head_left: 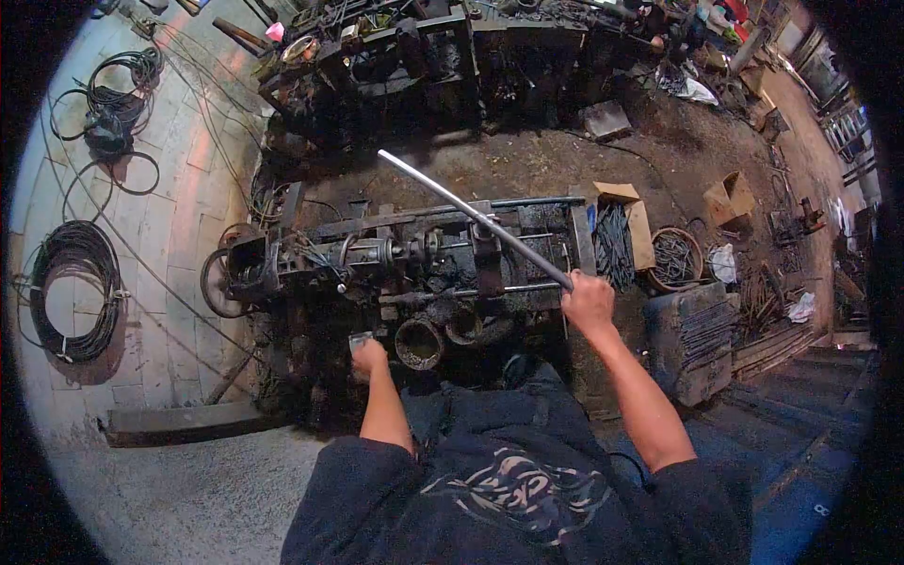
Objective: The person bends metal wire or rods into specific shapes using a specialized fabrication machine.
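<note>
My right hand [590, 303] is closed around the near end of a long metal rod [461, 204]. It slants up and to the left across the machine, its far part bright and its near part darker. My left hand [368, 359] is closed at the machine's front edge, with a small pale grey piece [359, 340] showing at its fingers; what that is I cannot make out. Between and beyond my hands lies a dark, greasy machine [386, 250] with a spindle and horizontal bars. Two round metal tubs or cups [419, 345] sit at its front, one holding shavings or small bits.
On the right stand an open cardboard box of dark rods [612, 240], a round basket of metal pieces [675, 256] and a grey block [695, 341]. Coiled cable [75, 292] lies on the left floor. A cluttered workbench [395, 56] runs along the back.
</note>
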`<action>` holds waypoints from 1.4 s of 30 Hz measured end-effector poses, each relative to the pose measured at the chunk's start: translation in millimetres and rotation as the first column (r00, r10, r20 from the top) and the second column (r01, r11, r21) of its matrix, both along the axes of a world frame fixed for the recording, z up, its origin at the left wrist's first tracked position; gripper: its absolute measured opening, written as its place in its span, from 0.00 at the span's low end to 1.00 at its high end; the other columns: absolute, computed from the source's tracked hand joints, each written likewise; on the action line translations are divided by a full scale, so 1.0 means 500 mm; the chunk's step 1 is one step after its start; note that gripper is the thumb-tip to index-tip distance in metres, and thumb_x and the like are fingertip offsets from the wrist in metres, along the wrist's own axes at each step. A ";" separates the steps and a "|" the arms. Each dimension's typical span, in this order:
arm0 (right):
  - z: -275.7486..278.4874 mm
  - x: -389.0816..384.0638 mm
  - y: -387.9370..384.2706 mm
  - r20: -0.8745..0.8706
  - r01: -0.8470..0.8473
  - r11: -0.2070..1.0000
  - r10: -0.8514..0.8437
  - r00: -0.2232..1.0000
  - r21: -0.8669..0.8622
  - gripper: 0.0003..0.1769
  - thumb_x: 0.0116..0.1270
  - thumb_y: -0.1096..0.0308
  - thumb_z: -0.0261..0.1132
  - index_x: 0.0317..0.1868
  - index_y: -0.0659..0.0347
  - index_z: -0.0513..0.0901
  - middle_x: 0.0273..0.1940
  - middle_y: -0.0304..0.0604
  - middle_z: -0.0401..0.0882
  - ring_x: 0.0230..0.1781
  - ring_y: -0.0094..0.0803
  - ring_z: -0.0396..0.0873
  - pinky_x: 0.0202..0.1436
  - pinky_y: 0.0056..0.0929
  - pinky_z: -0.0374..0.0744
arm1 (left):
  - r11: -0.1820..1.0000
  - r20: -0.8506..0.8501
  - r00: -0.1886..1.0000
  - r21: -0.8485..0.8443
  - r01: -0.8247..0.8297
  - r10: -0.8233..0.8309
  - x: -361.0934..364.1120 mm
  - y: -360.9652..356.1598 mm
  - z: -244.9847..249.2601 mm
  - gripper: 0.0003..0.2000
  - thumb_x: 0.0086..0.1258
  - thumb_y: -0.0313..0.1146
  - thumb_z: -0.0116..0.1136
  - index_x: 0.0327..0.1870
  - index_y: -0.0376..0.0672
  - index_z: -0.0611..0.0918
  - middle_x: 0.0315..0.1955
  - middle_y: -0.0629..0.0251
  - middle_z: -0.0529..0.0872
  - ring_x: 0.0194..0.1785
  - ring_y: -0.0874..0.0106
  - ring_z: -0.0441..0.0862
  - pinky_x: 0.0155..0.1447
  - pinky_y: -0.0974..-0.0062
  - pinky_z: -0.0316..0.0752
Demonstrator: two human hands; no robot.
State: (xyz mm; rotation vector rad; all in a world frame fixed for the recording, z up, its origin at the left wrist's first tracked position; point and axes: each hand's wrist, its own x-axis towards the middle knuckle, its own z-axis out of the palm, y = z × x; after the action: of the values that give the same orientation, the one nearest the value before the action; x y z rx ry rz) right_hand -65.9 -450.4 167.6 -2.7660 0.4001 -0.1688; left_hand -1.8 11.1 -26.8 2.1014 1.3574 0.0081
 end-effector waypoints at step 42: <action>0.009 0.002 0.008 -0.020 0.027 0.999 -0.026 0.999 0.017 0.08 0.54 0.65 0.66 0.31 0.60 0.78 0.28 0.54 0.81 0.30 0.54 0.81 0.35 0.50 0.78 | 0.592 -0.488 0.494 -0.059 0.804 -0.720 0.002 -0.024 0.106 0.14 0.52 0.30 0.59 0.35 0.28 0.83 0.39 0.37 0.84 0.48 0.46 0.82 0.50 0.56 0.78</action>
State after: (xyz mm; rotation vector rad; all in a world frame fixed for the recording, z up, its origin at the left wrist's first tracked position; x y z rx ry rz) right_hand -65.0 -446.4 172.0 -2.7481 0.4413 -0.1442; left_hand -1.0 -1.0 26.3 2.8208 0.4915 -0.8406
